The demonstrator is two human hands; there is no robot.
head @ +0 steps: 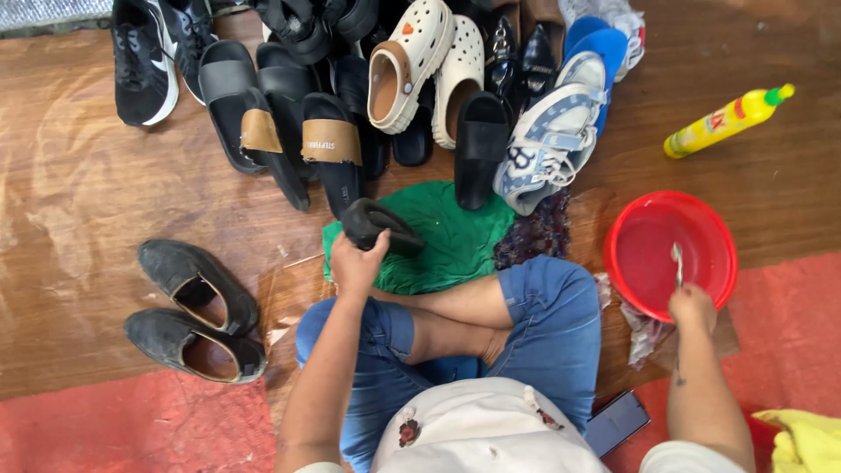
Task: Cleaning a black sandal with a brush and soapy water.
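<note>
My left hand (pixel 355 263) grips a black slide sandal (pixel 377 223) and holds it over a green cloth (pixel 451 241) spread on the floor in front of my crossed legs. Off to the right, my right hand (pixel 692 307) holds a small pale brush (pixel 677 263) whose head dips into a red plastic bowl (pixel 701 219). I sit cross-legged in blue jeans (pixel 552 333).
A heap of shoes lies ahead: black slides (pixel 280 114), cream clogs (pixel 420 61), a blue-white sneaker (pixel 547 144), black trainers (pixel 144 57). A pair of black slip-on shoes (pixel 197 311) sits at left. A yellow squeeze bottle (pixel 727 121) lies beyond the bowl. A yellow cloth (pixel 802 438) sits at lower right.
</note>
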